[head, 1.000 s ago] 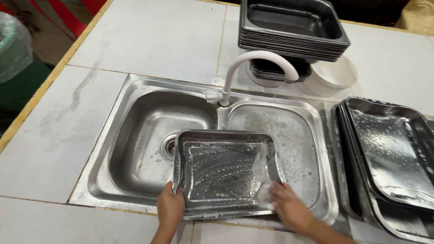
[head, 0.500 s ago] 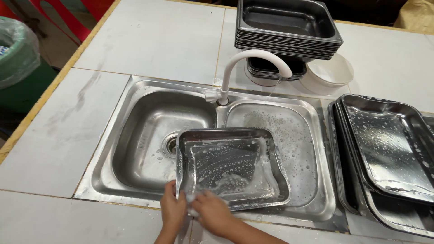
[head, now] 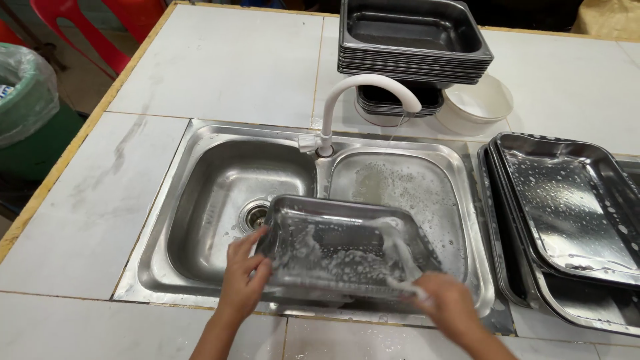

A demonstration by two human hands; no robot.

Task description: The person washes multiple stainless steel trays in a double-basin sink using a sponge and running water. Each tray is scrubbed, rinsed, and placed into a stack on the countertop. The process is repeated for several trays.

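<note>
A soapy steel tray (head: 347,248) is tilted over the double steel sink (head: 200,200), its near edge lifted. My left hand (head: 243,277) grips the tray's left rim, fingers spread along its side. At the tray's near right corner, my right hand (head: 448,305) holds a small foamy scrubber (head: 408,288) against the rim. Foam streaks the inside of the tray.
A white curved tap (head: 360,100) drips over the right basin. Soapy trays (head: 567,213) are stacked on the right. A stack of dark deep pans (head: 413,40) and a white bowl (head: 477,103) sit behind. Green bin (head: 27,113) at left.
The tray has been tipped up from lying flat. My right hand swept from the near right corner to the left and back to the right corner. The left hand shifted up the left rim.
</note>
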